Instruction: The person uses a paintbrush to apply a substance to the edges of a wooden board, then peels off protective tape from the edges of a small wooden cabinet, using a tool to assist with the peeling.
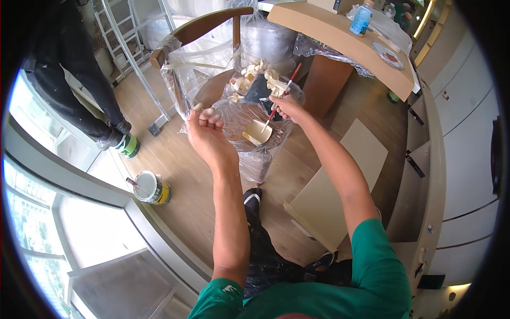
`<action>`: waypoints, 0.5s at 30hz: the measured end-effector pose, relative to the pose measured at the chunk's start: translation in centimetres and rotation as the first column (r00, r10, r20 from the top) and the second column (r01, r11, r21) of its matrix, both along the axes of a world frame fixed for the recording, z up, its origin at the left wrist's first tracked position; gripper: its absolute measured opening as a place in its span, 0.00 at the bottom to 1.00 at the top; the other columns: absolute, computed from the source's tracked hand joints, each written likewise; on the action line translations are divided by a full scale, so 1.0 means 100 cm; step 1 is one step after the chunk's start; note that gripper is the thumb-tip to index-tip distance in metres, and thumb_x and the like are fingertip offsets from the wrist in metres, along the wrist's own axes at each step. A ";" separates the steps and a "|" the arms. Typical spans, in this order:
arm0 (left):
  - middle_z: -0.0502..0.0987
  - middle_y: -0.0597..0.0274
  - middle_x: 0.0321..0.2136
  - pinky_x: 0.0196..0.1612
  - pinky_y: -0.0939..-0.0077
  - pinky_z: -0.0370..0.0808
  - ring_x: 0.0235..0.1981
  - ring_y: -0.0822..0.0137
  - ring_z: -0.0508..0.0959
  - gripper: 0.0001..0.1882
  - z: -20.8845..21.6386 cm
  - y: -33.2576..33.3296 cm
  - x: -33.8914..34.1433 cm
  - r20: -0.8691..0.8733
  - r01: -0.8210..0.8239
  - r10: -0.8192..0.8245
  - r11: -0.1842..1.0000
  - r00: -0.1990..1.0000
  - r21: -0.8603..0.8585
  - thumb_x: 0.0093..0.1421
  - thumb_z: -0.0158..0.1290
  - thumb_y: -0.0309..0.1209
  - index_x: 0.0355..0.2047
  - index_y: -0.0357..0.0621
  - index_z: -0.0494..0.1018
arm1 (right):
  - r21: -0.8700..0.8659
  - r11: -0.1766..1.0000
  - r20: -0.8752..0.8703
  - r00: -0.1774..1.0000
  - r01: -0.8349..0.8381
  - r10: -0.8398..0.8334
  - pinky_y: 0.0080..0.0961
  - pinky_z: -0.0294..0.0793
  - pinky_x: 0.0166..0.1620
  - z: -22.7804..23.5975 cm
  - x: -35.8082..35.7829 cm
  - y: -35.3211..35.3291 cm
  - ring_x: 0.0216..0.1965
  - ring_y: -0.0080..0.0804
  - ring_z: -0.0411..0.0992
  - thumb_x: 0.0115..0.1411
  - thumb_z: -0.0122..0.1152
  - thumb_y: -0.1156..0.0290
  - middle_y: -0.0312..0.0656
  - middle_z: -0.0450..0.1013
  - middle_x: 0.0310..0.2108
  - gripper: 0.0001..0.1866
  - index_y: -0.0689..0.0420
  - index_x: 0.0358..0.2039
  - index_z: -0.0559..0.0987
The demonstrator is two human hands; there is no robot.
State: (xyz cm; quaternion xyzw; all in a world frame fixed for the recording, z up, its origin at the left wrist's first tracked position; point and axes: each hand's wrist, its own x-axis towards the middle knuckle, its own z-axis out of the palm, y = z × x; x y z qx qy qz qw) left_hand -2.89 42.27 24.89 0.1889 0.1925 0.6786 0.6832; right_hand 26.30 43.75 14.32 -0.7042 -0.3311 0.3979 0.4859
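Right grip point(280, 105) clamped on one red brush point(294, 77), its tip at one cream tray point(258, 131) on one plastic-wrapped chair point(212, 25); left grip point(206, 127) raised, fingers curled, and I cannot tell whether anything is in it; one can point(160, 193) with a yellow-and-black label stands on the floor point(183, 226); one blue bottle point(362, 21) stands on the bench point(326, 24), its print too small to read.

passage: between left hand point(207, 130) and right hand point(286, 108) | obstacles: red-handled brush point(292, 76), chair backrest point(208, 24) beyond
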 end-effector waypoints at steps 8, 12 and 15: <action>0.73 0.70 0.31 0.38 0.78 0.68 0.33 0.75 0.70 0.14 0.001 -0.007 0.009 -0.016 0.036 -0.036 0.999 0.999 0.008 0.74 0.48 0.40 0.46 0.42 0.73 | -0.174 0.984 0.092 0.995 -0.030 0.046 0.21 0.54 0.13 -0.029 -0.002 0.051 0.11 0.18 0.60 0.64 0.68 0.53 0.33 0.69 0.15 0.23 0.58 0.21 0.78; 0.73 0.69 0.31 0.38 0.78 0.68 0.33 0.75 0.71 0.14 0.000 -0.005 0.007 -0.010 0.030 -0.030 0.999 1.000 0.029 0.74 0.48 0.40 0.46 0.42 0.73 | -0.170 0.985 0.108 0.994 -0.011 0.030 0.21 0.56 0.13 -0.036 -0.004 0.052 0.11 0.19 0.61 0.62 0.71 0.50 0.34 0.70 0.15 0.25 0.58 0.20 0.78; 0.73 0.69 0.32 0.38 0.78 0.69 0.32 0.75 0.71 0.14 0.000 -0.005 0.012 -0.003 0.052 -0.051 0.998 0.999 0.040 0.74 0.48 0.40 0.46 0.41 0.73 | -0.120 0.992 0.189 0.982 0.038 -0.015 0.22 0.59 0.13 -0.029 0.002 0.040 0.10 0.20 0.63 0.58 0.74 0.45 0.35 0.71 0.14 0.28 0.58 0.19 0.78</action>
